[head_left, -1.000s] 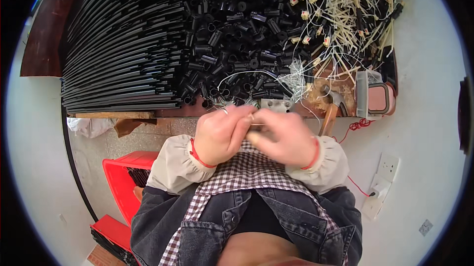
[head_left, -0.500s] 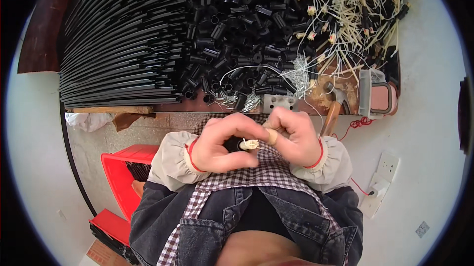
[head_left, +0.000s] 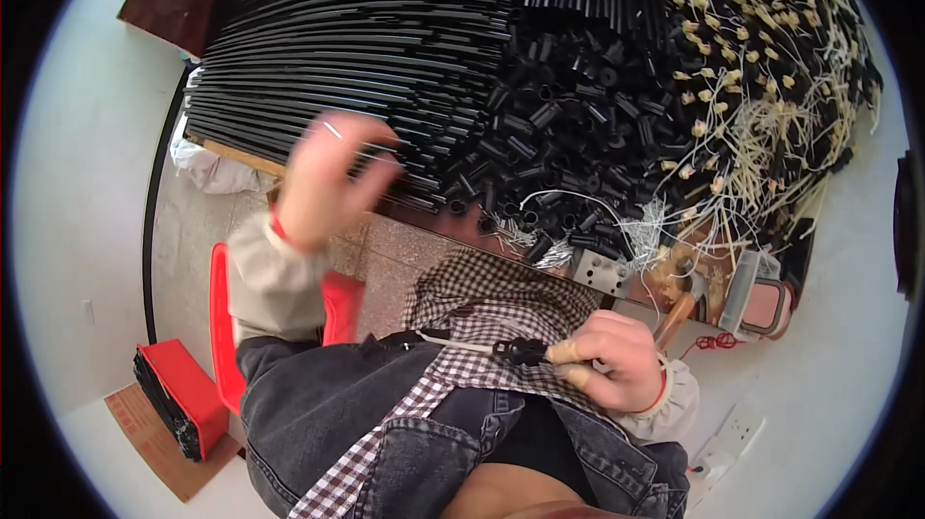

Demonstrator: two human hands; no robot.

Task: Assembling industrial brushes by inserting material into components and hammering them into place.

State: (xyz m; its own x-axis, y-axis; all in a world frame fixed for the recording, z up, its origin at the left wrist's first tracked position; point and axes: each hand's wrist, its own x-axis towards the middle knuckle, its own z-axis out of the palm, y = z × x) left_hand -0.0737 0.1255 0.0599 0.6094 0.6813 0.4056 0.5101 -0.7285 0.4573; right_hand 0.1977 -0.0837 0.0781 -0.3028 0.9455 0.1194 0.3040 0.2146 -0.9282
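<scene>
My right hand (head_left: 617,360) sits low over my lap, fingers closed around a small beige plug with a black sleeve (head_left: 525,352) and a pale cord trailing left. My left hand (head_left: 332,172) is raised and blurred over the near edge of the long black tubes (head_left: 366,47), fingers loosely apart, and I cannot tell whether anything is in it. A heap of short black sleeves (head_left: 568,124) lies on the bench between the hands. Cream cords with beige plugs (head_left: 761,66) pile up at the right.
A hammer with a wooden handle (head_left: 679,307), a small metal block (head_left: 602,273) and a pink-and-grey case (head_left: 761,302) sit at the bench's near edge. A red stool (head_left: 226,326) and a red box (head_left: 178,394) stand at my left. A white power strip (head_left: 718,447) lies on the floor at the right.
The hands, joined at my chest earlier, have separated. My left hand swung up and left toward the tubes; my right hand dropped to my lap holding the plug piece. The view tilted.
</scene>
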